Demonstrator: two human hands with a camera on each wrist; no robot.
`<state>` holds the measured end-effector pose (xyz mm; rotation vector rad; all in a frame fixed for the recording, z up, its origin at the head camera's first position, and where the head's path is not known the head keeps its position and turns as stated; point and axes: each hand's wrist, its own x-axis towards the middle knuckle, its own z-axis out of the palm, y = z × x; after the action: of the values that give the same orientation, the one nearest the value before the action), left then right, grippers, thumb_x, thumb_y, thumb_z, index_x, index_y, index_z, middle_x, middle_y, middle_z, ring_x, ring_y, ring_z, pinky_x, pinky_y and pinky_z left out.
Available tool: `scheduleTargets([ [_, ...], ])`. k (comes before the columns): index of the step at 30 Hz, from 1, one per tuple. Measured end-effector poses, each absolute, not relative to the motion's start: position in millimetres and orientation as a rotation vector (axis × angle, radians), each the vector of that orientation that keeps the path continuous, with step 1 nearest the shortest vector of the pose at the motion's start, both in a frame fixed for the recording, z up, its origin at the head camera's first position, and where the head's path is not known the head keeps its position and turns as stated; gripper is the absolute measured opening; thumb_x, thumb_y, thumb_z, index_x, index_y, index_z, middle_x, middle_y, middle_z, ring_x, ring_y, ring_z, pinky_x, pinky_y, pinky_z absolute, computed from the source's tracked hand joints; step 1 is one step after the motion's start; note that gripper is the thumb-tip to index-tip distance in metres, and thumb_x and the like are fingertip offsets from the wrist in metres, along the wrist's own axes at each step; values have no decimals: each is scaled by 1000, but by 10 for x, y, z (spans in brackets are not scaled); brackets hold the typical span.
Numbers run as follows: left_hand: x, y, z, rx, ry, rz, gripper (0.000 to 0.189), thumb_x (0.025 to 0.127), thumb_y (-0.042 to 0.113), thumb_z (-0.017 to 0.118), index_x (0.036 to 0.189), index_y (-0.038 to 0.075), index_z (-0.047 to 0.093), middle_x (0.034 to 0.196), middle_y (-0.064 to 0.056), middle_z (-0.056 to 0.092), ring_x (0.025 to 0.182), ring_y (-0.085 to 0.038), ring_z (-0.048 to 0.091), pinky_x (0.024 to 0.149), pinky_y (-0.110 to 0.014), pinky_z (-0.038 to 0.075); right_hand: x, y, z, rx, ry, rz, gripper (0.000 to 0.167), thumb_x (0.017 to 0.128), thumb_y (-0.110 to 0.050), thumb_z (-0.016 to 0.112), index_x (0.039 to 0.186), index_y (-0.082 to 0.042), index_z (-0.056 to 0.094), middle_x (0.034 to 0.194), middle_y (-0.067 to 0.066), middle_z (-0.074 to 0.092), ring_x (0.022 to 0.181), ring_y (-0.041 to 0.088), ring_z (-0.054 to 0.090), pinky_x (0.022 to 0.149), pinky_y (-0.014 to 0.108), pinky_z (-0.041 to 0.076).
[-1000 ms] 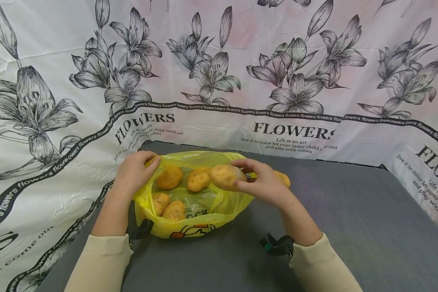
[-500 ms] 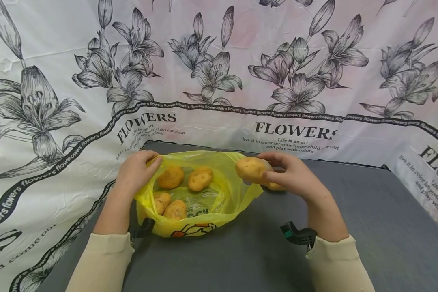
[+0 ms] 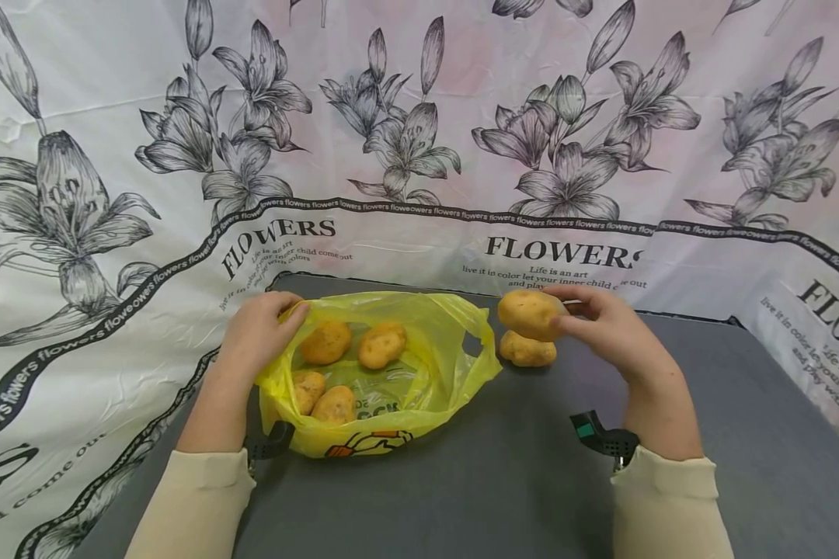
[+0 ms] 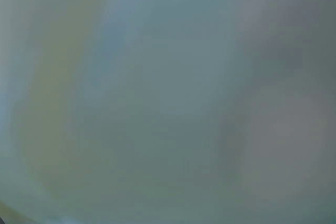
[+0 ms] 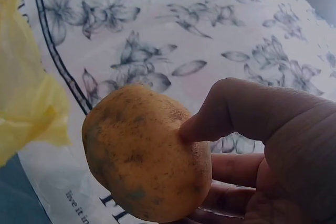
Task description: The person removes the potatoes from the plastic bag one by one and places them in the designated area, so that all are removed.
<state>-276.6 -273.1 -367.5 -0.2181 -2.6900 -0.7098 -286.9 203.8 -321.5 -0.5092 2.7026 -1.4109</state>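
My right hand holds a potato between thumb and fingers, to the right of the yellow plastic bag. The right wrist view shows this potato close up, with the thumb pressed against its side. Another potato lies on the table just below the held one in the head view. My left hand pinches the bag's left rim and keeps its mouth spread. Inside the bag lie several potatoes, including one at the back. The left wrist view is a blur.
The grey table runs back to a white flower-printed cloth, which stands up behind it and along both sides. A black band with a small device sits at each wrist.
My right hand has carried the potato rightward, from over the bag's right side to above the potato on the table. The left hand has stayed at the bag's rim.
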Motion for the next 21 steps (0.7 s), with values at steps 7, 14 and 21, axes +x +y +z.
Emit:
scheduleTargets([
  [7,-2755,-2735,-3672,-211,-2691,-704,33,107,27,57,120,0,72,118,-20,70,110,-40,63,96,-57,49,-2932,2258,-3284,-428,2695,-1422,53,103,-24,64,150,-5,49,141,22,55,125,33,51,99,49,42],
  [14,-2760,-2732,-3680,-219,-2687,-702,32,106,26,57,119,0,72,118,-20,70,111,-41,62,97,-58,49,-3011,2465,-3374,-377,2660,-1406,58,102,-19,65,153,-3,44,152,25,44,137,44,44,106,64,36],
  [21,-2766,-2737,-3687,-217,-2696,-703,33,107,26,56,120,0,71,119,-21,69,112,-42,62,98,-58,48,-3048,2564,-3442,-341,2682,-1369,58,100,-14,67,150,2,44,151,27,44,133,46,47,104,61,40],
])
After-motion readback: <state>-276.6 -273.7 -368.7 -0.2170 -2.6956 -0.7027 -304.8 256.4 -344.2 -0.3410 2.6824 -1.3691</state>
